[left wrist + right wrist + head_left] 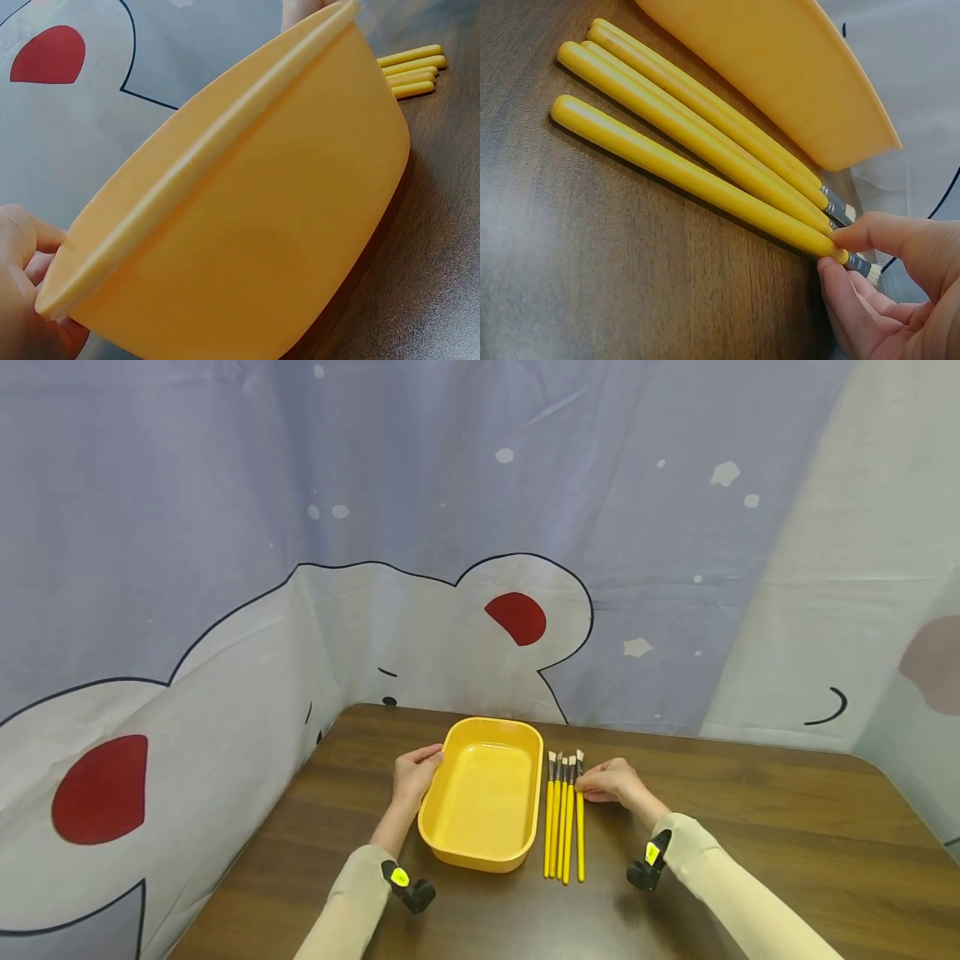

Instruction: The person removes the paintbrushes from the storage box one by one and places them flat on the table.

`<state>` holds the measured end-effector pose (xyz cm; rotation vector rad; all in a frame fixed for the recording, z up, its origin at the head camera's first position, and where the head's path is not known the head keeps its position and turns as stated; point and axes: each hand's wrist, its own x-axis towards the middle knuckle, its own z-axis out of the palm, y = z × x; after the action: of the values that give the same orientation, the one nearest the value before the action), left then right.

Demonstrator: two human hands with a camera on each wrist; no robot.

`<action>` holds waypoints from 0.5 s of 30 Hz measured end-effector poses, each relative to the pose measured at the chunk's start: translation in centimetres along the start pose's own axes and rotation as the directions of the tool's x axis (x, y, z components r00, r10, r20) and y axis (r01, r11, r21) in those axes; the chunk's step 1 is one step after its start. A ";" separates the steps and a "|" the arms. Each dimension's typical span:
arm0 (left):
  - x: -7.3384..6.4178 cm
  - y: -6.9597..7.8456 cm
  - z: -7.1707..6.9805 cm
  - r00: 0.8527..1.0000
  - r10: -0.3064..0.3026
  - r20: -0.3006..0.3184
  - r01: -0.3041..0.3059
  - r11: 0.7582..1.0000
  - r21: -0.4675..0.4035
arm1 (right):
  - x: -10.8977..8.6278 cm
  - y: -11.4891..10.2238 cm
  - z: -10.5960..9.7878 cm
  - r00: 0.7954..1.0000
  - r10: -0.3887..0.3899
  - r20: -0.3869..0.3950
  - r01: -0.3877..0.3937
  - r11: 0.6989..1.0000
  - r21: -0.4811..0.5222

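A deep yellow plastic tub (483,802) with rounded corners stands on the table, with nothing inside it. At its left side my left hand (415,774) grips the rim, thumb and fingers on either side of the wall (262,187) in the left wrist view. Right of the tub, several flat paintbrushes (557,827) with yellow handles lie side by side, pale bristles pointing away from me. My right hand (613,779) pinches the rightmost paintbrush (690,180) near its dark ferrule, between thumb and fingertips. That brush lies slightly apart from the others.
The dark wood-grain table (735,860) reaches out on both sides of the tub. A fabric curtain (420,635) with a cartoon print hangs along the table's far and left edges. Each sleeve cuff carries a small black camera (647,864).
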<state>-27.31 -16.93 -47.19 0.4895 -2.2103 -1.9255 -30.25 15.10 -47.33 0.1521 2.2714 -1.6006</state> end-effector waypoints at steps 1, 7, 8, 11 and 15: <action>0.0 0.0 0.0 1.000 0.000 -0.001 0.000 1.000 0.003 | 0.0 0.0 0.0 1.000 0.001 -0.007 -0.001 1.000 -0.005; 0.1 0.1 0.2 1.000 -0.001 -0.012 0.001 1.000 0.027 | -0.4 -0.1 0.1 1.000 -0.010 -0.028 0.009 1.000 -0.029; 0.1 0.1 0.2 1.000 -0.003 -0.015 0.003 1.000 0.031 | -0.4 -0.1 0.1 1.000 -0.013 -0.027 0.012 0.999 -0.033; 0.0 0.2 0.2 1.000 0.001 -0.022 0.000 0.999 0.047 | -0.5 -0.2 0.2 1.000 -0.015 -0.022 0.014 0.999 -0.032; -0.2 0.4 0.1 0.999 -0.005 -0.034 0.008 0.997 0.079 | -0.6 -0.1 0.2 1.000 0.001 -0.010 -0.001 1.000 -0.021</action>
<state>-27.19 -16.72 -46.76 0.5373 -2.2736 -1.8244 -29.69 14.90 -47.06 0.1563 2.2945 -1.5777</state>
